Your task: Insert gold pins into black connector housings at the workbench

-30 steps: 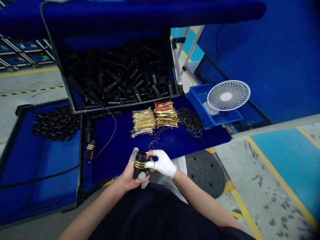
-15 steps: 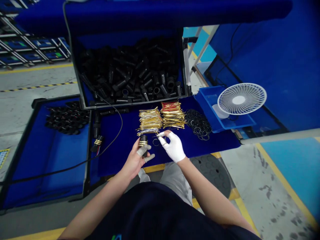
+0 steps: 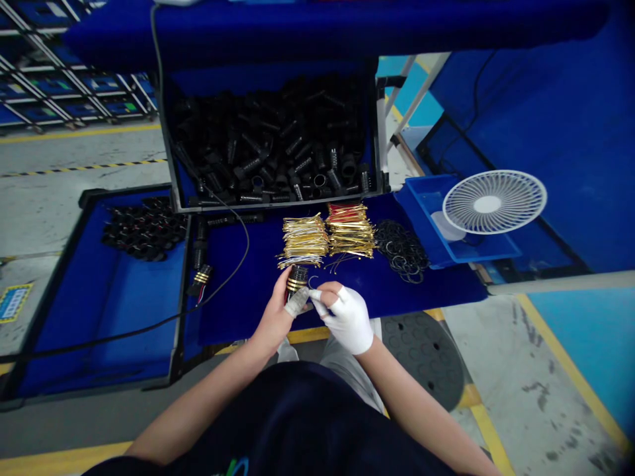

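My left hand (image 3: 276, 317), with grey finger cots, is closed around a black cylindrical part with gold rings (image 3: 296, 277), held over the blue mat (image 3: 248, 291). My right hand (image 3: 347, 316), in a white glove, pinches a thin wire ring (image 3: 315, 285) right beside the part's top. Just beyond the hands lie two stacks of gold strips (image 3: 303, 240), the right one (image 3: 351, 229) with red on top. A pile of dark rings (image 3: 403, 250) lies to the right of them.
A large bin of black cylindrical parts (image 3: 272, 149) stands at the back. A side tray (image 3: 99, 304) on the left holds more black pieces (image 3: 143, 228). A white fan (image 3: 494, 201) sits in a blue bin (image 3: 426, 198) at right. A black cable (image 3: 218, 277) crosses the mat.
Both hands moved forward from my lap to the mat's near edge. The right hand reached toward the gold stacks, picked up a wire ring and drew back to the part.
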Tool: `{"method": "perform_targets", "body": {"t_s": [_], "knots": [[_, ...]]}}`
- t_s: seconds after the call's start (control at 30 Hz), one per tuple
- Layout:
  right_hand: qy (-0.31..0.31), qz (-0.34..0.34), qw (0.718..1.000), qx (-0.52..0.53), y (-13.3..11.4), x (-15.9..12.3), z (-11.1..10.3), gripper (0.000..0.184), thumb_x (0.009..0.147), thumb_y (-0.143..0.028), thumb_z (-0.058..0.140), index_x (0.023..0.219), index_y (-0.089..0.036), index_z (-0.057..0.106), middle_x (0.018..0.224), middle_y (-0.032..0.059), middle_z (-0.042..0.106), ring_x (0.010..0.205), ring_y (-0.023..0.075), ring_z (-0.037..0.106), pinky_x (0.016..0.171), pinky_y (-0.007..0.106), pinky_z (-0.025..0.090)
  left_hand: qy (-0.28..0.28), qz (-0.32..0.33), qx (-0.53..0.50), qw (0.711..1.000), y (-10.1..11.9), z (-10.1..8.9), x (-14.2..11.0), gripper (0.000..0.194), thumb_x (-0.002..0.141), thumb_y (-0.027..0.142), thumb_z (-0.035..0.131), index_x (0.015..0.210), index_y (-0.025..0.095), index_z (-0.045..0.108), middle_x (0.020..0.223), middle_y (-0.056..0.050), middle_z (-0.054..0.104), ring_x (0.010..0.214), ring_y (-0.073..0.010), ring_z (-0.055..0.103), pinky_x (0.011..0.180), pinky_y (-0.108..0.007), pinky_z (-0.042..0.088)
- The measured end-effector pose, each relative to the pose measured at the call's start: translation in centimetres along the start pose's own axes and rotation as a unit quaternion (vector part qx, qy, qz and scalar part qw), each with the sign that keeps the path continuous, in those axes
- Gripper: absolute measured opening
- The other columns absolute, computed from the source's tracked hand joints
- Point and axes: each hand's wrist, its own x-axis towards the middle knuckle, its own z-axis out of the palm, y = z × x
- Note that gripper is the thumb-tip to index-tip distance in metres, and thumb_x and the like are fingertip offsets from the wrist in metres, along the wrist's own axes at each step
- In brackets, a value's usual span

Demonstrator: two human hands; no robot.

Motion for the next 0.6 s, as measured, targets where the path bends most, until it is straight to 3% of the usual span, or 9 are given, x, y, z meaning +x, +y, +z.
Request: {"method": "perform_targets", "body": {"t_s": [0.1,0.2,0.27,0.33,0.47,0.6], "knots": [[0.008,0.109,0.988,0.113,-0.5,0.6,0.1,0.012,0.089,-0.027,0.068,0.099,-0.022,0.063,0.095,0.0042,0.068,0.088,0.0194,0.065,0.082,0.033,0.052,-0.035,0.031,0.058,0.997,-0.1,-0.3,0.0,0.065,0.088,0.047,0.069,0.146,0.028,0.048,0.135,-0.01,0.057,0.085,-0.0154,0.061,0.071,-0.026,0.053],[-0.01,0.228,0.942,0.245,-1.0,1.1,0.5,0.03,0.082,-0.036,0.073,0.103,-0.022,0.055,0.094,0.0016,0.066,0.078,0.0184,0.063,0.076,0.034,0.054,-0.087,0.03,0.071,0.993,0.3,-0.7,-0.2,0.066,0.09,0.049,0.064,0.149,0.025,0.045,0.129,-0.011,0.06,0.069,-0.0114,0.055,0.065,-0.027,0.05],[-0.038,0.263,0.912,0.312,-1.3,1.0,0.9,0.034,0.081,-0.038,0.072,0.106,-0.022,0.054,0.095,0.0011,0.066,0.077,0.0178,0.064,0.074,0.033,0.054,-0.104,0.037,0.089,0.99,0.7,-0.9,-0.4,0.067,0.091,0.048,0.064,0.15,0.025,0.044,0.132,-0.012,0.059,0.071,-0.0126,0.056,0.066,-0.028,0.052],[-0.029,0.269,0.901,0.339,-1.6,0.8,1.2,0.034,0.08,-0.037,0.073,0.105,-0.022,0.056,0.098,0.002,0.067,0.086,0.0191,0.065,0.081,0.034,0.054,-0.105,0.052,0.113,0.987,1.0,-1.2,-0.8,0.068,0.09,0.048,0.065,0.15,0.026,0.045,0.136,-0.013,0.057,0.079,-0.0169,0.061,0.069,-0.03,0.054],[0.033,0.256,0.909,0.326,-2.1,0.3,1.4,0.041,0.077,-0.033,0.076,0.112,-0.022,0.058,0.11,0.0058,0.068,0.1,0.0223,0.065,0.087,0.035,0.054,-0.057,0.09,0.139,0.985,1.2,-1.2,-1.8,0.066,0.088,0.048,0.066,0.149,0.029,0.048,0.149,-0.01,0.051,0.109,-0.0288,0.063,0.085,-0.035,0.056],[-0.03,0.216,0.912,0.348,-2.2,0.0,1.1,0.055,0.079,-0.036,0.076,0.129,-0.023,0.057,0.124,0.0097,0.067,0.111,0.0254,0.065,0.094,0.038,0.053,-0.075,0.075,0.11,0.988,1.4,-1.0,-2.6,0.065,0.09,0.048,0.063,0.149,0.027,0.049,0.143,-0.01,0.058,0.123,-0.0346,0.058,0.099,-0.042,0.051]]}}
